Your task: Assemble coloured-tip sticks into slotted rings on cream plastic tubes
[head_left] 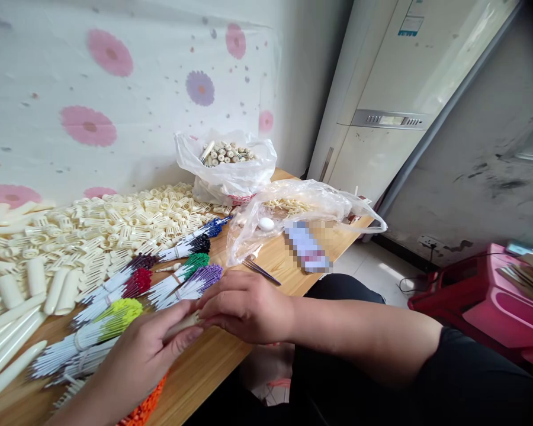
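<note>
My left hand (148,346) is closed around a cream plastic pen barrel (183,325), thumb along its near side. At the barrel's right end, the curled fingers of my right hand (246,305) press on it; what its fingertips pinch is partly hidden. Bundles of thin white pen refills lie just beyond and left of my hands, tied with bands, their ends coloured yellow-green (122,313), purple (204,278), green (196,265), dark red (137,283), black (199,244) and blue (215,226). An orange-ended bundle (146,405) sits partly under my left wrist.
A large heap of cream slotted plastic parts (111,222) covers the wooden table's (222,367) left and back. Behind are a bag of assembled pens (231,177) and an open bag with small parts (293,204). Tweezers (262,271) and a blurred phone-like rectangle (308,248) lie right.
</note>
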`<state>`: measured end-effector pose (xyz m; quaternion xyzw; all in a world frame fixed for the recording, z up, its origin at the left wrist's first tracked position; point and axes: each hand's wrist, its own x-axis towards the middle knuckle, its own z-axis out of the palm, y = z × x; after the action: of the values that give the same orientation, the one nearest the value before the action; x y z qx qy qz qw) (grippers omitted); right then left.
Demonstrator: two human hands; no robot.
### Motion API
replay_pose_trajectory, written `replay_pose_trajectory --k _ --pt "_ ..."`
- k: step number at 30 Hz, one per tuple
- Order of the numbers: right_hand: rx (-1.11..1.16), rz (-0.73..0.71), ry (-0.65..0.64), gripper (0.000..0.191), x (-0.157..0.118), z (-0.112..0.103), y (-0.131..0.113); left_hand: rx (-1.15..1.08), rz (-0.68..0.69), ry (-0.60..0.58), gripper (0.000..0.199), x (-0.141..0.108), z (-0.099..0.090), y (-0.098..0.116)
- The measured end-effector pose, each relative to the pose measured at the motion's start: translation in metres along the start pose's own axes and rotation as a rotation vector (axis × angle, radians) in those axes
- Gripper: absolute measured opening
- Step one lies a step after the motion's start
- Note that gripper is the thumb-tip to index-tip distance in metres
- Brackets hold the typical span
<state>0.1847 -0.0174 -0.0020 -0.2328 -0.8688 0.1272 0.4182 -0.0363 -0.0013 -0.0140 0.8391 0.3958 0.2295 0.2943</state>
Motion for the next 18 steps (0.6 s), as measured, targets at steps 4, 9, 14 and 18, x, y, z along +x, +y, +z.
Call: replay_pose_trajectory --k 4,9,14,18 --pt "0.027 0.052 -0.054 0.016 0.000 -0.001 0.010 0.083 0.001 0.054 0.024 0.003 0.003 0.005" --pt "0.280 0.081 -0.016 0.027 0.015 -0.008 0.009 0.117 0.035 0.029 0.026 0.003 0.005 0.019" --pt "0.373 0.193 0.121 0.032 0.037 0.011 0.003 0.254 0.021 0.053 0.030 0.001 0.009 0.023" --pt "0.545 0.257 0.080 0.037 0.045 0.020 0.006 0.247 -0.034 0.105 0.031 0.001 0.009 0.024"
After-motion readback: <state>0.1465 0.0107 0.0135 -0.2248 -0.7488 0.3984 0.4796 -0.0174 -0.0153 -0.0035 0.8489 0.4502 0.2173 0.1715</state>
